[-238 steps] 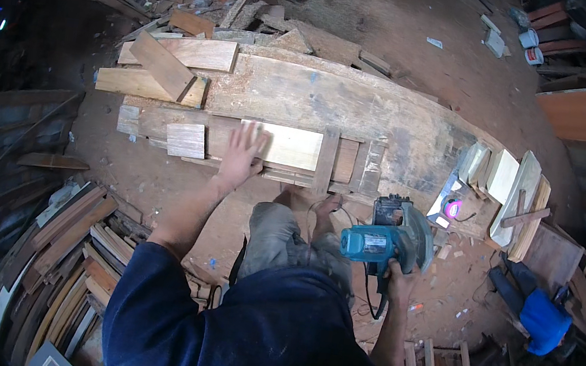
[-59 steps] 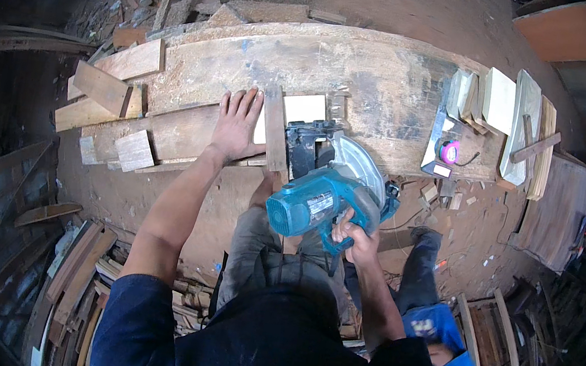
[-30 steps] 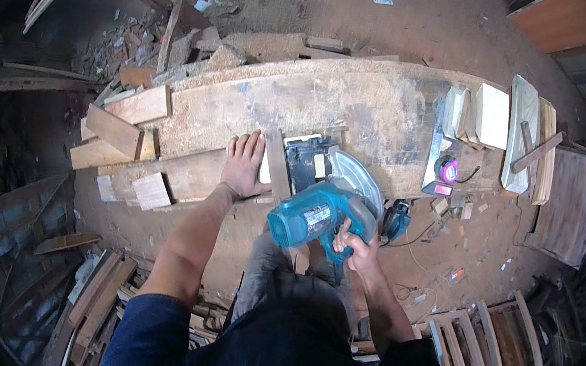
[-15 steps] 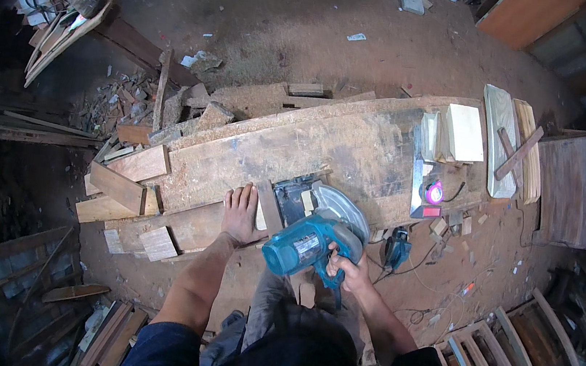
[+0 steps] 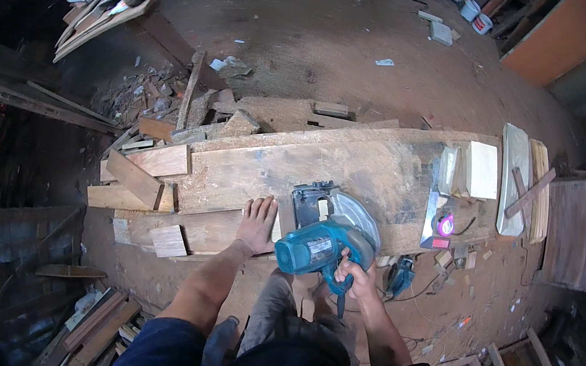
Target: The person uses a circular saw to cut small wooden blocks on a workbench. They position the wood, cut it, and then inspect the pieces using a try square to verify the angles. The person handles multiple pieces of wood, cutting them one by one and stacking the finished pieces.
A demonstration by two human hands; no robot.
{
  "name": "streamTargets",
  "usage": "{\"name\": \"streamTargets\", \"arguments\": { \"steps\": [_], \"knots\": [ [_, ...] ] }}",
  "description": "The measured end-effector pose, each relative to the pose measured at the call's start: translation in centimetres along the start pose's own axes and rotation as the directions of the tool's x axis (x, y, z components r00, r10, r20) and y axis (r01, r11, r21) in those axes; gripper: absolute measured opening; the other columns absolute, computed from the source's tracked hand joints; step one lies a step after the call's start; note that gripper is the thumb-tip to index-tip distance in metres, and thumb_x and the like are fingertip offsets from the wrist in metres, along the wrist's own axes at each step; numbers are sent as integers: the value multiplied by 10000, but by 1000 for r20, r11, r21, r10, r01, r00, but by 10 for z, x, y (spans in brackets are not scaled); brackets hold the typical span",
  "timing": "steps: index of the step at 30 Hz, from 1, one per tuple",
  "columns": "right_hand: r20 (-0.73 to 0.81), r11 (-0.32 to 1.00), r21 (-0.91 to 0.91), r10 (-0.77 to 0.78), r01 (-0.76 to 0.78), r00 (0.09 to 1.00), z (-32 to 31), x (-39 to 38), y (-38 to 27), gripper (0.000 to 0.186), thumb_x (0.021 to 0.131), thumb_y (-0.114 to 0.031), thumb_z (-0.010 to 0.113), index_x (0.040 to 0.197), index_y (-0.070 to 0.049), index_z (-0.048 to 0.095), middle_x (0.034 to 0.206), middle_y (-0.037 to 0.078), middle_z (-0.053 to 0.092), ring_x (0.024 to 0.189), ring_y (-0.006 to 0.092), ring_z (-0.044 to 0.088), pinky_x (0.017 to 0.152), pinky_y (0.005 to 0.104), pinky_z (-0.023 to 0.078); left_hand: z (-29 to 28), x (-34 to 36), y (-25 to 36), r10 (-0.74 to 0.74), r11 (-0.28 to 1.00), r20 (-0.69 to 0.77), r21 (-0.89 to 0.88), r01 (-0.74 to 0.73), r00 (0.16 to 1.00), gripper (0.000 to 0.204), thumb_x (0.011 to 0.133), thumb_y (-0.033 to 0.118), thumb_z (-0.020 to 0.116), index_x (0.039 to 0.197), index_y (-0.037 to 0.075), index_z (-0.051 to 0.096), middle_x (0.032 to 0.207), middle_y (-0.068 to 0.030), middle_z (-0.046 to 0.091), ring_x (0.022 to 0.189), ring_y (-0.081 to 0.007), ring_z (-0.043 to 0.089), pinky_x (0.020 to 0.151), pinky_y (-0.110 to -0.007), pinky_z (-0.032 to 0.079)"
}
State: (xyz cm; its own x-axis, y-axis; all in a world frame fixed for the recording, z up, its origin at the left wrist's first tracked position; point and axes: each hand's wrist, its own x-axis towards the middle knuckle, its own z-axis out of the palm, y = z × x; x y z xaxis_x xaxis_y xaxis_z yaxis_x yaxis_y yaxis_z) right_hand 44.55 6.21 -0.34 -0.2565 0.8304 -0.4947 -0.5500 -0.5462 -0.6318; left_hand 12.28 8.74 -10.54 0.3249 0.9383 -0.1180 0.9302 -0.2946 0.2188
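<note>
My right hand (image 5: 358, 274) is wrapped round the rear handle of a teal circular saw (image 5: 311, 248). The saw's metal blade guard (image 5: 358, 213) and dark base plate (image 5: 302, 210) lie over the wooden workbench (image 5: 266, 161). To the left of the saw, my left hand (image 5: 257, 227) is spread flat with fingers pointing away from me, pressing on wood at the bench's near edge. A short wooden strip (image 5: 286, 218) lies between that hand and the base plate. The blade itself is hidden under the saw.
Cut wood pieces (image 5: 134, 179) are stacked at the bench's left end. At its right lie pale blocks (image 5: 482, 170), a pink tape measure (image 5: 444, 223), a metal square (image 5: 430, 213) and planks (image 5: 513, 177). Another teal power tool (image 5: 400, 277) and cords are on the floor.
The whole view has shifted, with the bench appearing lower and farther right. Both hands and the saw keep about the same places relative to the bench.
</note>
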Motion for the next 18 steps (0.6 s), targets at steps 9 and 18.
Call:
{"name": "streamTargets", "arguments": {
  "steps": [9,18],
  "knots": [
    [6,1000,19,14,-14,1000,3,10,-1,226,895,5,604,1116,14,554,686,72,545,557,168,546,569,352,480,-19,4,7,-23,997,46,-77,27,999,1041,794,584,604,1527,-91,304,1567,-254,345,1428,-431,310,1215,-594,163],
    [6,996,-85,-35,35,999,12,25,-10,323,876,-80,604,1171,39,541,660,79,516,526,192,520,547,368,471,-6,0,0,-28,1000,34,14,28,999,1192,716,751,621,1537,-59,322,1579,-235,346,1446,-422,298,1218,-602,161]
  ]
}}
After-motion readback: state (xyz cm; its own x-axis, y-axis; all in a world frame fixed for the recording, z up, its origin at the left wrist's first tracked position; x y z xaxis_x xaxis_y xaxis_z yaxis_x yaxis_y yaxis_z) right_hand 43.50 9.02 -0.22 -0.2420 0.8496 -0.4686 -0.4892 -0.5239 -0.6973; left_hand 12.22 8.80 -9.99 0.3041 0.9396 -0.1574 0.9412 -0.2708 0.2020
